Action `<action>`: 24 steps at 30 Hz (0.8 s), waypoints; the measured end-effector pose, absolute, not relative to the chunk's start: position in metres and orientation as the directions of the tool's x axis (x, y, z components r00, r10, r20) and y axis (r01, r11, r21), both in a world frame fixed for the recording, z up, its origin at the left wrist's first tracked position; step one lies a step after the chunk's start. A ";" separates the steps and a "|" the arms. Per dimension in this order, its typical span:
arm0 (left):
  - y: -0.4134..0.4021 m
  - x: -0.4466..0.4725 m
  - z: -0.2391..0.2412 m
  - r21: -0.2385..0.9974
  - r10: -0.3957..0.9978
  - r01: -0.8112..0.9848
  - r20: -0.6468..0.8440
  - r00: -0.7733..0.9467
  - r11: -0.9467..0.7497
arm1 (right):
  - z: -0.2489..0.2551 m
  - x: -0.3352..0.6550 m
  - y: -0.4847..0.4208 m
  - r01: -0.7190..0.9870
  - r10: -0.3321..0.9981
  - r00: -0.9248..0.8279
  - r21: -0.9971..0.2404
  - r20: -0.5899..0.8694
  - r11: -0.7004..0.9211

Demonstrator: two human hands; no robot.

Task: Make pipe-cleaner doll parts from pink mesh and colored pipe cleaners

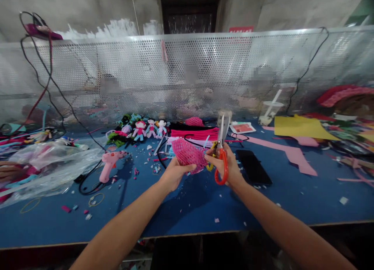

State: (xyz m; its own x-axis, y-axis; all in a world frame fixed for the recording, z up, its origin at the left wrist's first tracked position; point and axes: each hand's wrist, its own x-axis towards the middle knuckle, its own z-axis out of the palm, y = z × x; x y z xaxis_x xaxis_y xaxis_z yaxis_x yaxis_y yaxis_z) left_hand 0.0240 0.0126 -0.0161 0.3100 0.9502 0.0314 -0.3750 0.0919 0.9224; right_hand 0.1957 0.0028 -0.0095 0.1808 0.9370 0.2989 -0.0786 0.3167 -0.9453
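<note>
My left hand (174, 172) is closed around the lower edge of a piece of pink netting (188, 154), held above the blue table (187, 207). My right hand (229, 166) grips scissors (222, 153) with a red and a yellow handle, blades pointing up and nearly together. The fingers of that hand also touch the netting's right edge. Both hands hover near the middle of the table, a little above its surface.
A black phone (253, 167) lies just right of my hands. A pink glue gun (109, 163) with black cable lies to the left, near clear plastic bags (49, 165). Small dolls (146, 129), pink stems (195, 133), yellow and pink sheets (300, 127) and scraps lie behind. A perforated metal screen (187, 71) closes the back.
</note>
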 end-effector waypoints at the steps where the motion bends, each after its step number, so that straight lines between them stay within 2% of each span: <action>1: 0.012 0.024 -0.016 0.938 0.956 -0.341 0.037 0.291 0.067 | -0.010 0.196 0.003 -0.079 0.940 0.181 -0.948 0.290 0.308; 4: 0.014 0.021 -0.013 0.945 0.979 -0.324 0.024 0.204 0.045 | -0.011 0.196 0.004 -0.089 0.943 0.179 -0.950 0.279 0.298; 9: 0.017 0.019 -0.012 0.942 0.978 -0.333 0.025 0.206 0.046 | -0.013 0.193 0.004 -0.083 0.940 0.160 -0.944 0.302 0.318; 12: 0.022 0.015 -0.008 0.925 0.997 -0.381 0.035 0.072 -0.005 | -0.011 0.192 0.001 -0.059 0.947 0.124 -0.950 0.297 0.306; 15: 0.030 0.000 0.006 0.834 0.997 -0.548 0.030 -0.074 -0.066 | -0.010 0.195 -0.002 -0.002 0.959 0.001 -0.959 0.284 0.284; 18: 0.036 -0.018 0.021 0.718 0.994 -0.689 0.053 -0.091 -0.101 | -0.010 0.197 -0.005 0.051 0.937 -0.199 -0.952 0.287 0.303; 21: 0.036 -0.026 0.030 0.655 0.990 -0.742 0.101 -0.101 -0.142 | -0.007 0.196 -0.010 0.079 0.906 -0.308 -0.941 0.290 0.328; 24: 0.034 -0.023 0.028 0.646 0.987 -0.747 0.121 -0.104 -0.158 | -0.002 0.193 -0.016 0.104 0.877 -0.399 -0.937 0.268 0.333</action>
State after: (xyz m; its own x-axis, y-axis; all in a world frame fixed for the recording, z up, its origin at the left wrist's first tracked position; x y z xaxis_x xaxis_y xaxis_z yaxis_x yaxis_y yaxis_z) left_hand -0.0231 0.0338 0.0284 -0.1040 0.9872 0.1208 -0.7469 -0.1578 0.6460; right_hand 0.1927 -0.0159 -0.0024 -0.3990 0.8771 0.2675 0.1039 0.3331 -0.9371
